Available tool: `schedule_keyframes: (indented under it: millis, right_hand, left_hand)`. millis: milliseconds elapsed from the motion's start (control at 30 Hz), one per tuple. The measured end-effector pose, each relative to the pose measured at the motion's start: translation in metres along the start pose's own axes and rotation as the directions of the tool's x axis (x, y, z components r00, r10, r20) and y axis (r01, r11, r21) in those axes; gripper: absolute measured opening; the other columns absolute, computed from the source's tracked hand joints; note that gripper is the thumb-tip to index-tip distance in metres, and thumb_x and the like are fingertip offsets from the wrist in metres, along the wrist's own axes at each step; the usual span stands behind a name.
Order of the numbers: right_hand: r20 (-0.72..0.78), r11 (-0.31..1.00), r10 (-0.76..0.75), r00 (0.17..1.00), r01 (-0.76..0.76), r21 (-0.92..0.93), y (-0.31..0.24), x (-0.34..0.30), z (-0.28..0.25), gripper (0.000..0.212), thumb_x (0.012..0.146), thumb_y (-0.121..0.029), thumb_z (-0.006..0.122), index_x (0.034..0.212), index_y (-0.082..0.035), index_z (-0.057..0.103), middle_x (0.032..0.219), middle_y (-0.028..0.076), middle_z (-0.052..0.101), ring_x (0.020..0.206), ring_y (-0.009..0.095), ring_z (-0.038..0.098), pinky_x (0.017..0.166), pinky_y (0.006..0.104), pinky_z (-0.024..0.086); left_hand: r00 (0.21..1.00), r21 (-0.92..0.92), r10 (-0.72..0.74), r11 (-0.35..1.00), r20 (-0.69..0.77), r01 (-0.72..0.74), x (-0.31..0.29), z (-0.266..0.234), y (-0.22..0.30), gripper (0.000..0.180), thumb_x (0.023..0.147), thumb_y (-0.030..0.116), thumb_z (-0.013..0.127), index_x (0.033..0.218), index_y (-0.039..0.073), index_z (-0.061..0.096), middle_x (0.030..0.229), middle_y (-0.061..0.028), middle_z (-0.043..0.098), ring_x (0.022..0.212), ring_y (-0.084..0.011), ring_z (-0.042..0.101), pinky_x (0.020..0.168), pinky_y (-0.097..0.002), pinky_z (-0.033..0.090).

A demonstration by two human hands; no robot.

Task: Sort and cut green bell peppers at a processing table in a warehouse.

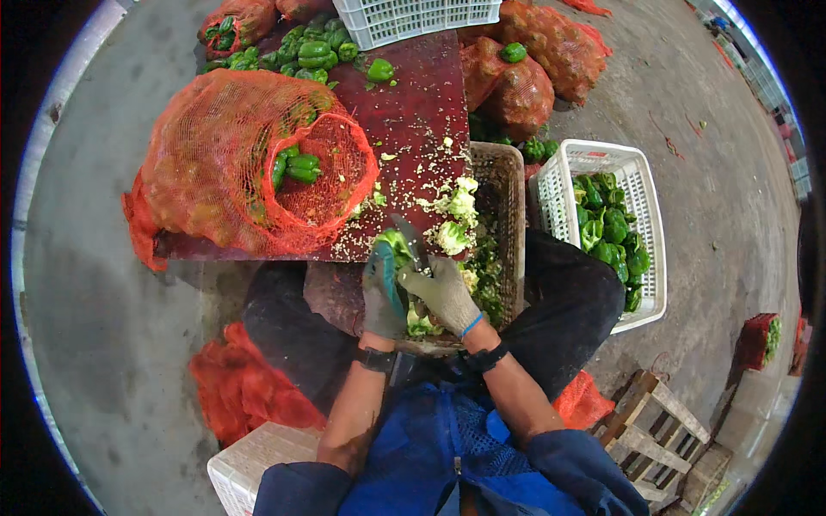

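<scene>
In front of my body, at the near edge of a dark red table (422, 77), both gloved hands work close together. My left hand (383, 297), in a grey and green glove, is closed round a green bell pepper (396, 243). My right hand (446, 294), in a pale knitted glove, grips a knife (410, 236). Its blade points away from me, right beside the pepper; whether it touches is hard to see. Pale pepper cores (453, 236) and scattered seeds lie on the table just beyond my hands.
A red mesh sack (215, 163) of peppers lies open on the table's left. To the right, a dirty crate (514, 198) holds trimmings and a white crate (654, 249) holds peppers. More peppers (317, 56), another white crate (413, 24) and full sacks (516, 95) are farther off.
</scene>
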State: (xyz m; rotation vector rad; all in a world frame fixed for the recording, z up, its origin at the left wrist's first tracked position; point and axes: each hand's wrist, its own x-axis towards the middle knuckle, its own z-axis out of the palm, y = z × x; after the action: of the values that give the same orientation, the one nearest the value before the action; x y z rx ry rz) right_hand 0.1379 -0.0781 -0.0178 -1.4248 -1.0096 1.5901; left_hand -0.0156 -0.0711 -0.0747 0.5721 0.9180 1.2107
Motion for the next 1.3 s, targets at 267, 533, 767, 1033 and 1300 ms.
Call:
schedule_keyframes:
  millis: [267,533,767,1033,1300]
  right_hand:
    - [-0.181,0.98,-0.153,0.972,0.125,-0.154,0.038,0.012,-0.013,0.032,0.096,-0.019,0.076,0.12,0.001,0.071,0.077,0.006,0.067,0.059,0.01,0.058,0.053,0.0318,0.047]
    - [-0.321,0.989,0.111,0.941,-0.072,0.132,0.017,0.04,-0.048,0.07,0.095,-0.013,0.074,0.157,0.004,0.046,0.093,0.011,0.07,0.071,0.017,0.063,0.057,0.0374,0.051]
    - [-0.511,0.952,0.137,0.849,0.03,0.305,0.035,0.029,-0.057,0.051,0.101,-0.013,0.072,0.148,-0.001,0.056,0.089,0.009,0.066,0.067,0.017,0.058,0.054,0.0425,0.047]
    - [-0.628,0.978,-0.026,0.778,0.15,0.144,0.076,0.046,-0.041,0.038,0.088,-0.018,0.077,0.119,0.004,0.071,0.103,0.022,0.076,0.095,0.031,0.072,0.085,0.0471,0.056]
    - [-0.258,0.298,0.34,0.904,0.156,0.942,0.182,0.071,-0.063,0.021,0.112,-0.016,0.051,0.121,-0.01,0.068,0.103,0.001,0.066,0.091,0.015,0.062,0.074,0.0326,0.054]
  left_hand:
    - [0.89,0.882,0.326,-0.446,0.32,-0.154,0.047,-0.004,0.021,0.084,0.087,0.023,0.083,0.161,0.014,0.044,0.141,-0.0211,0.058,0.132,-0.043,0.053,0.115,-0.0535,0.042]
    - [0.959,0.508,0.274,0.837,-0.069,-0.203,0.034,0.022,0.03,0.06,0.096,0.004,0.067,0.154,0.005,0.053,0.13,-0.0064,0.063,0.108,-0.0188,0.061,0.095,-0.0359,0.052]
    - [0.999,-0.166,0.047,0.985,0.01,-0.045,0.035,-0.021,0.029,0.047,0.11,0.035,0.063,0.145,0.004,0.059,0.125,-0.008,0.07,0.106,-0.0206,0.068,0.091,-0.0338,0.058]
    - [0.992,0.173,0.124,0.976,0.036,-0.128,0.048,0.078,0.029,0.041,0.115,0.034,0.051,0.145,0.008,0.06,0.134,-0.007,0.069,0.121,-0.0239,0.069,0.1,-0.0418,0.059]
    - [0.709,0.625,0.189,0.357,0.679,-0.694,0.028,0.252,-0.025,0.068,0.095,0.015,0.074,0.157,0.002,0.048,0.148,-0.023,0.059,0.133,-0.0383,0.06,0.115,-0.0457,0.047]
